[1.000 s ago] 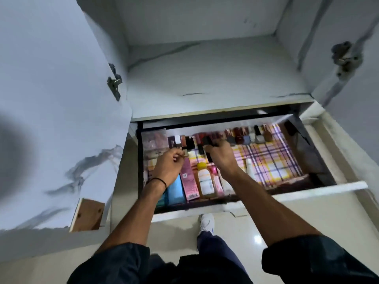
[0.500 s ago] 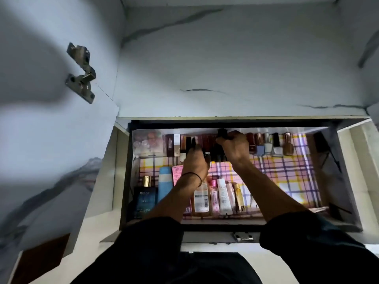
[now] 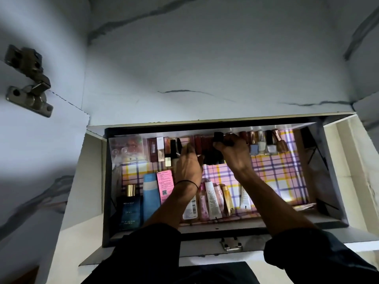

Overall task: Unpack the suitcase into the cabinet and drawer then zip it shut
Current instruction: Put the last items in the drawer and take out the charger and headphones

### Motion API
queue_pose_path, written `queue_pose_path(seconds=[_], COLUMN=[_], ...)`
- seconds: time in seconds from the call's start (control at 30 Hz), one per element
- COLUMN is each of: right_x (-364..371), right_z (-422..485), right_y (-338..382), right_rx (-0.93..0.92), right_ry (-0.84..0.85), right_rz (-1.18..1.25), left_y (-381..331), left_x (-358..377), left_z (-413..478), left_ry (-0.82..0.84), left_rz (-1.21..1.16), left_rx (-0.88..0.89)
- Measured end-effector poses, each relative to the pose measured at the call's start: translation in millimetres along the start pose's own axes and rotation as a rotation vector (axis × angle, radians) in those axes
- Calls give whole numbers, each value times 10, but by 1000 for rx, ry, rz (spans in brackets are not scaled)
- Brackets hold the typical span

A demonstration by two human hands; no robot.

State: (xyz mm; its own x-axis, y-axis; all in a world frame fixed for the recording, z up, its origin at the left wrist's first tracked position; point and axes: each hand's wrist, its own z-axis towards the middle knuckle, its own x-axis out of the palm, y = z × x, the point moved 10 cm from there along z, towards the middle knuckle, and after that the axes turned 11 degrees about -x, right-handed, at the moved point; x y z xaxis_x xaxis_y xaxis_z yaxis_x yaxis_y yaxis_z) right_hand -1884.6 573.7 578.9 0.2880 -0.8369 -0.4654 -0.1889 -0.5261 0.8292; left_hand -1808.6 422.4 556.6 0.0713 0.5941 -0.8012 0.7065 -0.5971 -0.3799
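While the left hand (image 3: pixel 187 163) stays, right hand (image 3: pixel 235 153) grips black tube (image 3: pixel 218 136).

Single head-worn view being aimed steeply down; drawer (image 3: pixel 287 225) being framed close below, cabinet shelf (image 3: pixel 205 68) being caught above.

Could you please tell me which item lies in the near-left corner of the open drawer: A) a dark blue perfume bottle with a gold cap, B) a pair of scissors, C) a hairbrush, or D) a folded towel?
A: the dark blue perfume bottle with its gold cap lies in the near-left corner of the drawer, right beside a light blue tube.
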Motion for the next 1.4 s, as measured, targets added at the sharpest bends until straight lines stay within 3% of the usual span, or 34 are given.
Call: queue_pose_path(seconds=[0.17,0.43,0.63,0.87,1.03,1.13,1.23,1.4], right_x=[9,659,1070,1035,1086,1084,1065,991], right_z=[-49,41,52,-110,-243,-240,-197,-257], right_y=[-3,395,510,306,280,341,367,411], right_rx=[-12,-168,-238,-177,-176,-191,-206,-221], right_ry=[15,183,295,320,340,268,277,266], right_rz=[-13,-300,-503,-574,-490,-348,-450,-367], left_y=[-65,476,684,641,624,615,617,587], left_x=[2,-297,-480,-448,-429,-424,-417,-437], left_z=[-70,7,57,110,142,160,164,142], left_ry=[22,-2,-81,12,63,89,107,119], left_rz=[-48,-111,-228,-237,-214,-197,-186,-173], left_rx=[-5,-180,-134,-85,-47,-36,-37,-21])
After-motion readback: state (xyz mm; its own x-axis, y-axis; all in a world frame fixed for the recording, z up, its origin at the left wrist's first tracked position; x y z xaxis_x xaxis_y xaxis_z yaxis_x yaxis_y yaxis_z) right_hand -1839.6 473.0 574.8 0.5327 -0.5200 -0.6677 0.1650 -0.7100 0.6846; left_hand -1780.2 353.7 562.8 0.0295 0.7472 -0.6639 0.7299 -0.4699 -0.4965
